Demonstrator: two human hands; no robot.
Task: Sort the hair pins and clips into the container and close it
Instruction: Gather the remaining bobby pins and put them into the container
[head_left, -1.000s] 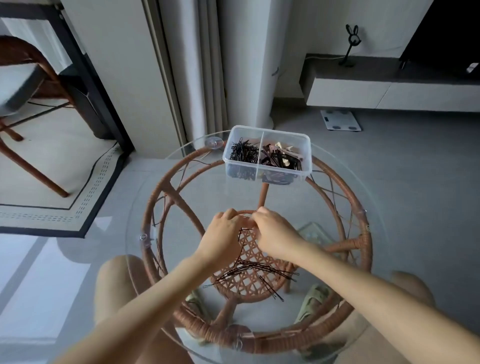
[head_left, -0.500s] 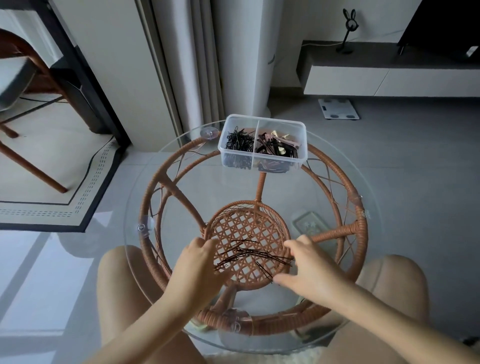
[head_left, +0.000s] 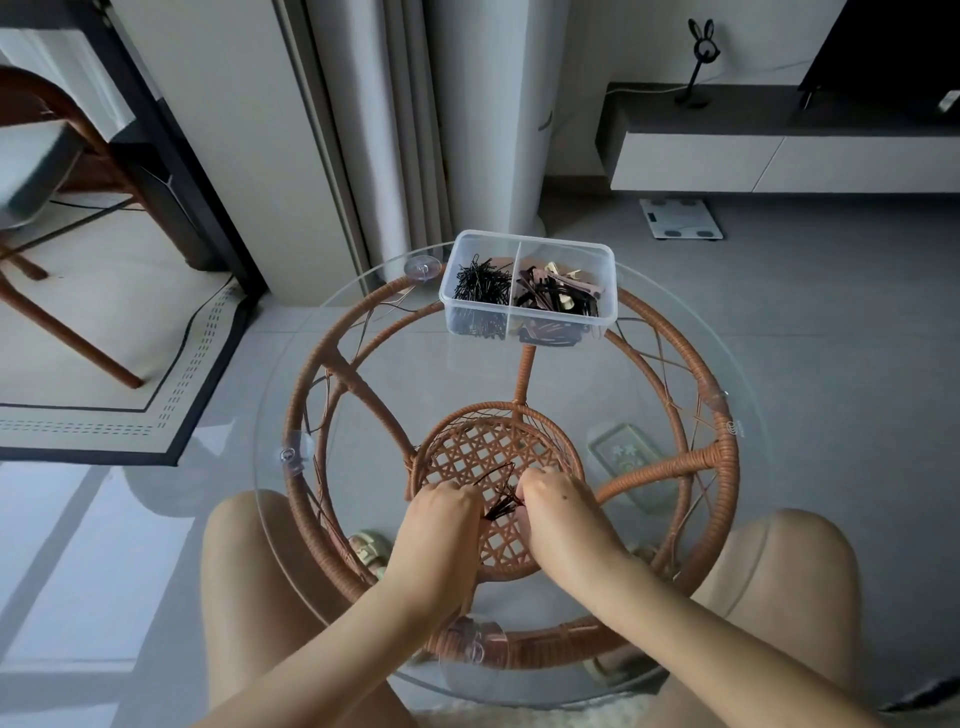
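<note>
A clear two-part container (head_left: 527, 244) stands open at the far edge of the round glass table (head_left: 727, 395). Its left half holds black hair pins (head_left: 480, 286), its right half brown, black and beige clips (head_left: 561, 296). Near me, my left hand (head_left: 441, 525) and my right hand (head_left: 558, 512) are pressed together around a bunch of dark hair pins (head_left: 504, 506) on the glass. Both hands have fingers curled on the bunch. Most of the bunch is hidden between the hands.
A rattan frame (head_left: 332, 364) with a woven round shelf (head_left: 493, 441) shows under the glass. A pale lid-like tray (head_left: 621, 454) lies at the right of the glass. My knees sit below the table. A chair and rug are at the far left.
The hands first moved back from the table's middle toward me and spread beside the scattered pins. Now they have closed together and gathered the pins into one bunch.
</note>
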